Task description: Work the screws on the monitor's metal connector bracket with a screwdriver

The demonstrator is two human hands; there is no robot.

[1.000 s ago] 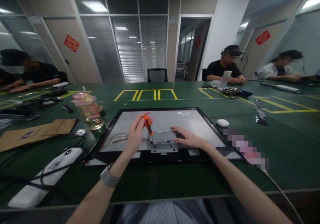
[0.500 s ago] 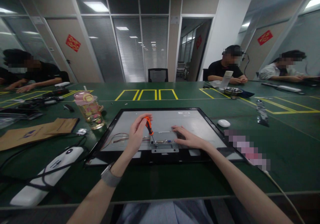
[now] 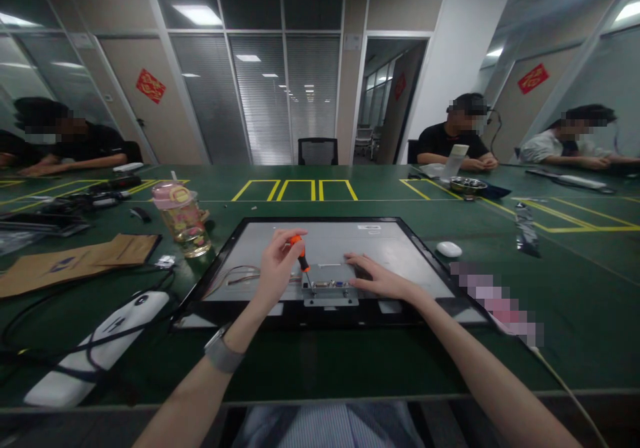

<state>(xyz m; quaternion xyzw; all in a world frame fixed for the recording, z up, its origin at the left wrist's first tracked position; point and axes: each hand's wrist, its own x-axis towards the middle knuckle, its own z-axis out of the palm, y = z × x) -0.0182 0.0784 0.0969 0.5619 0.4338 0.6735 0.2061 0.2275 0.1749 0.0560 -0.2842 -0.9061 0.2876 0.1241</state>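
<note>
A flat monitor panel point(image 3: 390, 245) lies face down on the green table, its grey metal back up. My left hand point(image 3: 274, 268) is closed around an orange-handled screwdriver point(image 3: 301, 259), whose tip rests on the small metal connector box point(image 3: 330, 290) near the panel's front edge. My right hand point(image 3: 376, 276) lies flat and open on the panel just right of that box, fingers stretched out. Thin coloured wires point(image 3: 235, 276) run across the panel's left part.
A pink-lidded drinking bottle point(image 3: 181, 219), a brown paper bag point(image 3: 75, 261) and a white device with black cables point(image 3: 95, 345) lie at my left. A white mouse point(image 3: 449, 249) sits right of the panel. Other people sit at the far left and far right.
My left hand has tilted the screwdriver a little and shifted slightly on its handle. The right hand stays flat on the panel.
</note>
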